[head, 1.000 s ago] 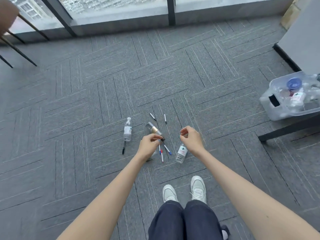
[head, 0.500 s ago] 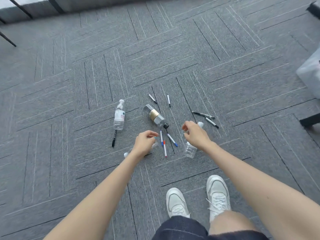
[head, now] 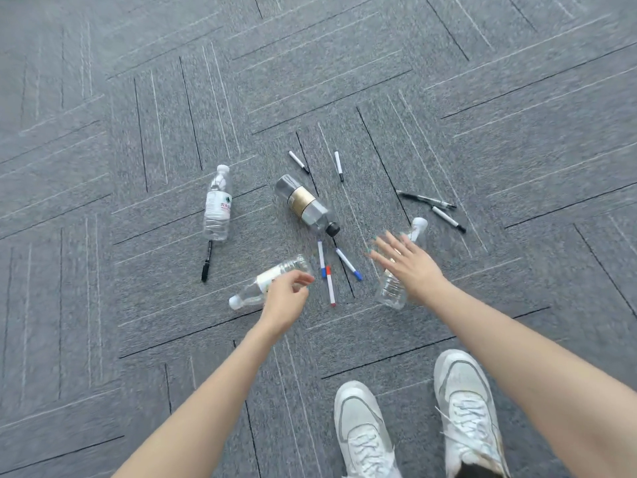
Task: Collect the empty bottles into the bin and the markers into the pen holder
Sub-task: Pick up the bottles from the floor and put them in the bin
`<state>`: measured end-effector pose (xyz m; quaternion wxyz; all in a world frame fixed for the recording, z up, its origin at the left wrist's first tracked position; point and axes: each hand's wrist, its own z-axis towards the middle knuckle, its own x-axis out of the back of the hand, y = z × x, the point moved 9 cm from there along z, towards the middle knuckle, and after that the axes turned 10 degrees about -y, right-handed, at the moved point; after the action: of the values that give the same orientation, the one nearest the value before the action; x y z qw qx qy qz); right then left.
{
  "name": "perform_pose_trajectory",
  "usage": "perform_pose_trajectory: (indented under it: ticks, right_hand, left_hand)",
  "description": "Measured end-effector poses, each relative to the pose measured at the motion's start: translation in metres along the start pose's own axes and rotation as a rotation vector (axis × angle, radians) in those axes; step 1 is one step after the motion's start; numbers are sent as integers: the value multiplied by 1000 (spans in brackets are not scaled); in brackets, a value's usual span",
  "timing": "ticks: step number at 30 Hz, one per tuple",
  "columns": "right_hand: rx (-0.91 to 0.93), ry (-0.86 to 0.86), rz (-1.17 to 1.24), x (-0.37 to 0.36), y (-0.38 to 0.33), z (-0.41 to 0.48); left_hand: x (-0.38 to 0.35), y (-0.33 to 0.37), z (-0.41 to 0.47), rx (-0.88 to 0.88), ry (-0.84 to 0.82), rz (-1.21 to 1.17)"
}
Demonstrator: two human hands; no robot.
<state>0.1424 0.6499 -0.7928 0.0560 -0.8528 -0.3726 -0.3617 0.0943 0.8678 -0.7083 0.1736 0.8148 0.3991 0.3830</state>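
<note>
Right hand (head: 406, 267) is hovering, fingers splayed, over clear plastic bottle (head: 391, 291); left hand (head: 286, 298) is hanging loosely curled, empty, above white-labelled clear bottle (head: 253, 289).

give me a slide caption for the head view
Right hand spread over one fallen clear bottle, left hand loosely curled over a labelled bottle, markers scattered across grey carpet.

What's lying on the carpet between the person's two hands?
Head view shows three: blue-capped marker, red-capped marker, slanted blue marker, flanked by left hand and right hand.
</note>
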Motion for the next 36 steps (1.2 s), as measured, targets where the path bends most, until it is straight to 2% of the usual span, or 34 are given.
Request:
perform_pose_trajectory:
  ticks: [4, 7, 10, 13, 16, 21, 27, 30, 36]
  right_hand:
    - [10, 23, -26, -15, -2, 21]
    - [34, 117, 41, -9, -4, 27]
    - [24, 216, 207, 15, -3, 25]
    - [-14, 316, 367, 51, 3, 19]
    - [-47, 341, 512, 76, 9, 17]
    - [-31, 378, 607, 99, 0, 24]
    - [-3, 393, 776, 94, -22, 31]
    - [-12, 387, 827, 86, -27, 36]
    - [-68, 417, 930, 109, -9, 15]
  left_hand:
    - [4, -9, 16, -34, 27, 59]
    - [15, -16, 21, -34, 93, 91]
    - [31, -16, 17, -32, 231, 108]
    - [42, -18, 21, -29, 270, 188]
    - [42, -31, 37, 27, 192, 416]
    - [27, -65, 67, 112, -3, 659]
    - [17, -97, 92, 224, -99, 657]
    - [21, -96, 96, 182, -57, 694]
    - [49, -61, 83, 98, 46, 612]
